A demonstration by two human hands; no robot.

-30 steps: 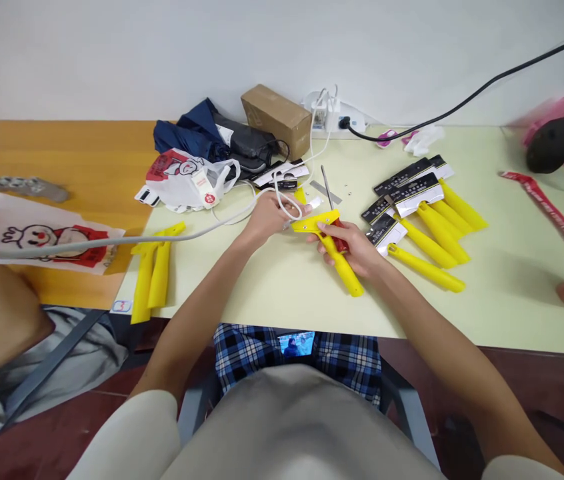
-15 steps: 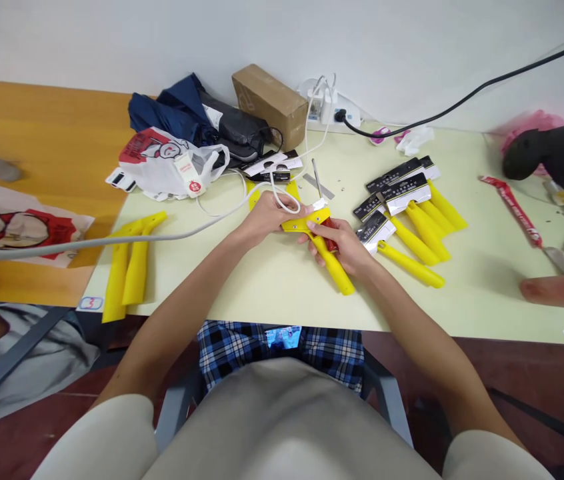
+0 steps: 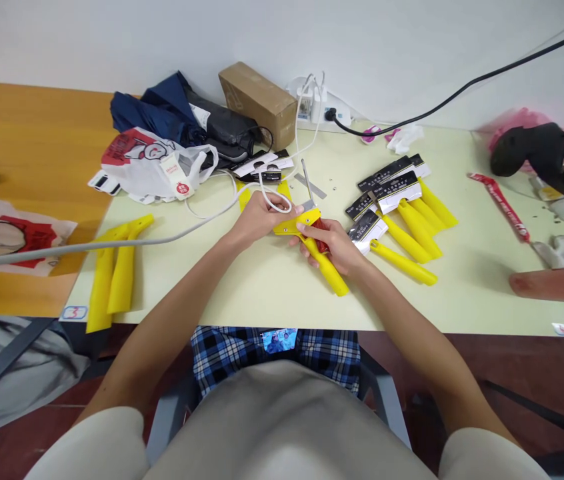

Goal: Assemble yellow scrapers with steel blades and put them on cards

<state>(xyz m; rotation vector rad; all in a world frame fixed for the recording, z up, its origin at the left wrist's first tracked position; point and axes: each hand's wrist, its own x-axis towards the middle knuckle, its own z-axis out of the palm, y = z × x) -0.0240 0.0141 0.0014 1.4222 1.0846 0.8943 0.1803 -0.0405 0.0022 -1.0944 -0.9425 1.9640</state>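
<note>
My left hand point(image 3: 262, 217) is closed on the head of a yellow scraper point(image 3: 332, 273), its thumb near the grey metal piece at the top. My right hand point(image 3: 335, 243) is wrapped round what looks like a screwdriver with a red handle point(image 3: 321, 235), and its thumb presses on the scraper's neck. A thin metal shaft point(image 3: 307, 177) points up beyond the scraper head. The scraper's handle slants down to the right, over the table. Fingers hide part of both tools.
Several yellow scrapers with black-and-white cards point(image 3: 412, 227) lie to the right. Yellow handles point(image 3: 121, 267) rest at the left. Behind are a plastic bag point(image 3: 147, 163), a cardboard box point(image 3: 262, 100) and a power strip point(image 3: 335, 112). A grey cable point(image 3: 172, 239) crosses the left forearm's side.
The camera view has turned slightly right, so the scene sits a little further left. Both hands keep their hold, and the metal piece at the scraper head shows grey instead of bright white.
</note>
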